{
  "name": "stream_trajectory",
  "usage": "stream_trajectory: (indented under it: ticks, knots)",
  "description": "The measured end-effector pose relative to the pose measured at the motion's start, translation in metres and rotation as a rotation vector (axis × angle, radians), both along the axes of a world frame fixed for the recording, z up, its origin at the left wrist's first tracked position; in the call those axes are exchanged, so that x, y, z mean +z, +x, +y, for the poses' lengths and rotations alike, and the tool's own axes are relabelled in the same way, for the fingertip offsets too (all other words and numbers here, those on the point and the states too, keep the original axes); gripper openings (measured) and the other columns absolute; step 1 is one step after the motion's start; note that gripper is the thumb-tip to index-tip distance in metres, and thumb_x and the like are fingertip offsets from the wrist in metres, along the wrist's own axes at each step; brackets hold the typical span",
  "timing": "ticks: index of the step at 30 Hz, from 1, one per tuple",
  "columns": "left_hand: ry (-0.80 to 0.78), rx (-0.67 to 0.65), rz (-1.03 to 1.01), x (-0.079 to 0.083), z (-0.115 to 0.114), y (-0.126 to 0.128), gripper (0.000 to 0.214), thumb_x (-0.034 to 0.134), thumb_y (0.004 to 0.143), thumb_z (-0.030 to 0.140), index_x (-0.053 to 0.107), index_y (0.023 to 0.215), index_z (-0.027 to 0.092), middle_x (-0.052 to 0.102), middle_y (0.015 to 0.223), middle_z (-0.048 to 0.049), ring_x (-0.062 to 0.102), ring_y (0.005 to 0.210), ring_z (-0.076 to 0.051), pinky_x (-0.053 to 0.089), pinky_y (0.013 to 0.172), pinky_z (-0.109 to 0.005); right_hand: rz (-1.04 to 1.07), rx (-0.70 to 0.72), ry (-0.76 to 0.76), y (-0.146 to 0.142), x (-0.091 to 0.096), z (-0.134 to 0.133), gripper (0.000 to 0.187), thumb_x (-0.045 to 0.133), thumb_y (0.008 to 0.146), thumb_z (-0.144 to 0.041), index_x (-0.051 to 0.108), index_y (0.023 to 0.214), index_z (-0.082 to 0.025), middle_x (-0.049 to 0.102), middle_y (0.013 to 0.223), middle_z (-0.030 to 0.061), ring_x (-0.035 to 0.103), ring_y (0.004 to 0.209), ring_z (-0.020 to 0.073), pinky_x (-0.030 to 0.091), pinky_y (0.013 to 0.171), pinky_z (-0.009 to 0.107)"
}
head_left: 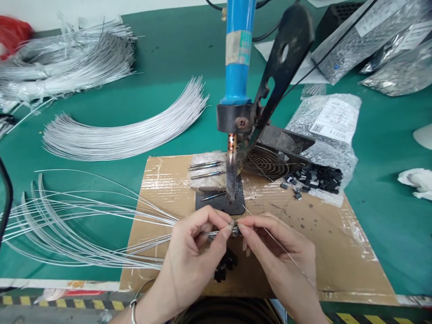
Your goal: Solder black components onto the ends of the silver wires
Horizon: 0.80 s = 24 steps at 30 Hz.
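Note:
My left hand (192,252) pinches a fan of several thin white wires (84,225) at their ends, thumb and forefinger closed. My right hand (280,252) pinches a small dark part (235,230) against those wire ends; a thin strand (286,254) runs back across that hand. The two hands meet just in front of the soldering iron tip (231,177), which points down from a blue-handled iron (239,49) clamped in a black stand (221,202). A small heap of black parts (224,267) lies beneath my hands on the cardboard sheet (337,243).
A curved bundle of white wires (124,130) and a larger pile (67,63) lie on the green table at the back left. A bag spilling black parts (315,177), silvery bags (388,49) and white tissue (416,180) sit to the right. A sponge block (207,173) holds spare tips.

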<state>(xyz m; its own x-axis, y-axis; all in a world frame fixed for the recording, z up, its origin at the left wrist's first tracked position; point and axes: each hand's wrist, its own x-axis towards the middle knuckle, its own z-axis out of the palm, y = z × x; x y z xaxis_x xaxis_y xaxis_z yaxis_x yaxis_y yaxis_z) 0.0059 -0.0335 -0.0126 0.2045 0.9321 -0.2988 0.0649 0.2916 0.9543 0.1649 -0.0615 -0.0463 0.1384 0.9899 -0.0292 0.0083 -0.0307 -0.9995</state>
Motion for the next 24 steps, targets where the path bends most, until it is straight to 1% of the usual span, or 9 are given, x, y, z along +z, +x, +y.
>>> stream_trajectory:
  ticks: [6,11,17,24]
  knots:
    - [-0.006,0.014,-0.009,-0.0012,0.0008,0.0011,0.017,0.066,0.095,0.012,0.068,0.078,0.016,0.074,0.09,-0.0025,0.068,0.074,-0.009,0.053,0.067,-0.014,0.0,-0.022,-0.042,-0.0009,0.0001,-0.0005,0.01,0.074,0.092,-0.019,0.08,0.093,-0.027,0.07,0.075,-0.001,0.063,0.062,0.0128,0.05,0.056,0.023]
    - [0.001,0.02,-0.003,-0.0025,0.0027,0.0022,0.017,0.066,0.094,0.012,0.068,0.078,0.016,0.074,0.089,-0.0031,0.068,0.074,-0.01,0.053,0.066,-0.015,-0.01,-0.023,-0.038,-0.0009,-0.0005,-0.0009,0.012,0.074,0.093,-0.019,0.081,0.094,-0.028,0.07,0.076,-0.0012,0.063,0.062,0.0119,0.051,0.056,0.022]
    - [-0.002,0.012,0.007,-0.0004,0.0019,0.0023,0.018,0.066,0.095,0.013,0.067,0.077,0.016,0.074,0.087,-0.0028,0.069,0.074,-0.01,0.054,0.067,-0.016,0.01,-0.016,-0.027,-0.0009,-0.001,-0.0004,0.013,0.074,0.093,-0.018,0.081,0.096,-0.028,0.069,0.075,-0.0013,0.063,0.061,0.0121,0.051,0.056,0.023]
    - [0.021,0.01,0.03,-0.0008,0.0025,0.0016,0.018,0.067,0.094,0.014,0.067,0.076,0.016,0.074,0.085,-0.0035,0.067,0.07,-0.011,0.053,0.062,-0.017,0.006,-0.01,-0.023,-0.001,-0.0017,-0.0003,0.014,0.073,0.093,-0.017,0.081,0.095,-0.028,0.069,0.074,-0.0016,0.063,0.06,0.0122,0.051,0.056,0.022]
